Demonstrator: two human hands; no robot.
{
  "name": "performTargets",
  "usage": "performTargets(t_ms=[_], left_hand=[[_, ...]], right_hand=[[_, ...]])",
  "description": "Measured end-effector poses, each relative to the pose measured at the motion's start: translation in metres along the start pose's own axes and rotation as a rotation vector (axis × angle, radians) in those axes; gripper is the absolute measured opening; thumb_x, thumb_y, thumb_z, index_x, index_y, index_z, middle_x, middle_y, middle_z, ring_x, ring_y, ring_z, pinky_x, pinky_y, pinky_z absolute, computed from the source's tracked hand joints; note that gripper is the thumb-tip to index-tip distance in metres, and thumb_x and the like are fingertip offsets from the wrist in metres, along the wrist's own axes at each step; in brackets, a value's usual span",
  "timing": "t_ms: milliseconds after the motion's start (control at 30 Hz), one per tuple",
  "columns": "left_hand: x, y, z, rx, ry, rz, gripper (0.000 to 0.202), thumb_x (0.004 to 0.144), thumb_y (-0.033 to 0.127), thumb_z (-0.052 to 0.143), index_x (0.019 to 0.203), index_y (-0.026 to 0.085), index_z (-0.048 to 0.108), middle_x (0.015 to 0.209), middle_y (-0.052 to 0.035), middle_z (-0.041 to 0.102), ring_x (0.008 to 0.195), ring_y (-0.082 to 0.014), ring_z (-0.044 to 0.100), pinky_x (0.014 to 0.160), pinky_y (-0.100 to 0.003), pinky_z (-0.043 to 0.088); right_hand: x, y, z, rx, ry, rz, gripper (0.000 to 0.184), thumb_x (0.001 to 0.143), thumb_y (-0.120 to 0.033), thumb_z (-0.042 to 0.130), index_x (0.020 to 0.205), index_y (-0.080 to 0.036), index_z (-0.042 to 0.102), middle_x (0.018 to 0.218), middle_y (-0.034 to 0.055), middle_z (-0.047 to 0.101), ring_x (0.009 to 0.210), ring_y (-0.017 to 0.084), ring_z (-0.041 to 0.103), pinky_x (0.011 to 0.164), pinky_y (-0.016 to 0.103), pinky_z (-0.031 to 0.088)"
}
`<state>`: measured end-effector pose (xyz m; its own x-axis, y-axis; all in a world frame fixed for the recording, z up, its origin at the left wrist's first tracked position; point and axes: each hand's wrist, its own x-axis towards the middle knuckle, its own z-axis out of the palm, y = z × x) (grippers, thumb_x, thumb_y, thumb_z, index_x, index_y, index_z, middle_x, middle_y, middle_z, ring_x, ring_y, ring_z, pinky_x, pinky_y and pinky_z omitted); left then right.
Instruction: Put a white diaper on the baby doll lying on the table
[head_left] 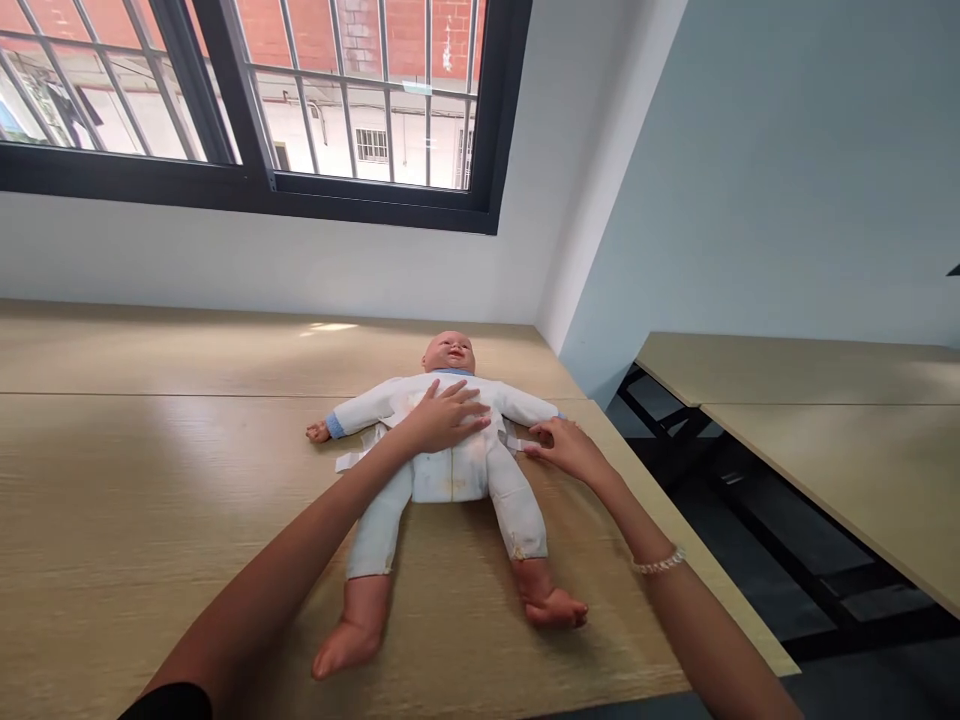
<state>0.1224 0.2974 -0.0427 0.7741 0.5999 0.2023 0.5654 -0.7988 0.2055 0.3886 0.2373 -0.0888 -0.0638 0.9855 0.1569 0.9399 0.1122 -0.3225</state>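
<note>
A baby doll point(454, 355) in a white suit with blue collar and cuffs lies on its back, its bare feet towards me. Over the suit at its waist is a white diaper point(450, 478) with a thin yellow line down the front. My left hand point(446, 418) lies on the doll's belly at the diaper's upper part, fingers spread. At the doll's right-hand side in view, my right hand point(566, 445) pinches the end of a white diaper tab point(516, 442). The opposite tab point(349, 462) sticks out loose on the table, left of the waist.
The light wooden table point(187, 520) ends on the right along a slanting edge. Past a gap stands another wooden table point(825, 430) with a black metal frame point(795, 580). A barred window point(360, 110) is in the wall behind.
</note>
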Motion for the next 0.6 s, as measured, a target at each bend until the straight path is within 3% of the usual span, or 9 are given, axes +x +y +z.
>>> performTargets(t_ms=[100, 167, 267, 400, 600], left_hand=[[-0.002, 0.004, -0.007, -0.02, 0.159, -0.013, 0.038, 0.1, 0.044, 0.043, 0.129, 0.025, 0.06, 0.143, -0.0095, 0.053, 0.138, -0.0246, 0.04, 0.117, -0.052, 0.025], [-0.006, 0.009, -0.015, -0.052, 0.185, 0.025, 0.036, 0.1, 0.042, 0.045, 0.126, 0.025, 0.062, 0.137, -0.0078, 0.058, 0.135, -0.0241, 0.043, 0.116, -0.049, 0.027], [-0.012, 0.015, -0.026, -0.081, 0.04, 0.112, 0.035, 0.098, 0.049, 0.046, 0.124, 0.031, 0.063, 0.138, -0.003, 0.058, 0.138, -0.0257, 0.041, 0.118, -0.053, 0.021], [-0.014, 0.015, -0.023, -0.075, -0.161, 0.107, 0.042, 0.095, 0.059, 0.048, 0.129, 0.038, 0.06, 0.15, -0.0003, 0.047, 0.144, -0.0292, 0.032, 0.117, -0.059, 0.018], [-0.008, 0.004, 0.001, -0.06, -0.108, 0.044, 0.056, 0.091, 0.069, 0.044, 0.137, 0.038, 0.054, 0.154, 0.0014, 0.04, 0.148, -0.0268, 0.024, 0.12, -0.056, 0.012]], right_hand=[[0.002, 0.001, 0.005, -0.006, -0.006, 0.001, 0.016, 0.081, -0.033, 0.072, 0.085, -0.018, 0.073, 0.09, 0.0062, 0.069, 0.087, 0.024, 0.061, 0.075, 0.031, 0.04], [0.003, 0.002, 0.007, 0.002, 0.002, 0.004, 0.015, 0.081, -0.032, 0.072, 0.08, -0.017, 0.072, 0.09, 0.0075, 0.068, 0.088, 0.025, 0.061, 0.077, 0.032, 0.041], [0.005, 0.005, 0.009, 0.07, -0.008, 0.011, 0.018, 0.078, -0.033, 0.071, 0.074, -0.015, 0.068, 0.085, 0.0078, 0.067, 0.086, 0.024, 0.06, 0.075, 0.032, 0.041], [0.006, 0.007, 0.008, 0.422, -0.071, 0.124, 0.027, 0.073, -0.04, 0.071, 0.078, -0.015, 0.065, 0.078, 0.0068, 0.068, 0.076, 0.022, 0.061, 0.067, 0.03, 0.043], [0.004, -0.007, -0.009, 0.901, 0.008, 0.29, 0.051, 0.054, -0.042, 0.083, 0.092, -0.015, 0.063, 0.078, 0.0061, 0.07, 0.076, 0.022, 0.065, 0.072, 0.032, 0.05]])
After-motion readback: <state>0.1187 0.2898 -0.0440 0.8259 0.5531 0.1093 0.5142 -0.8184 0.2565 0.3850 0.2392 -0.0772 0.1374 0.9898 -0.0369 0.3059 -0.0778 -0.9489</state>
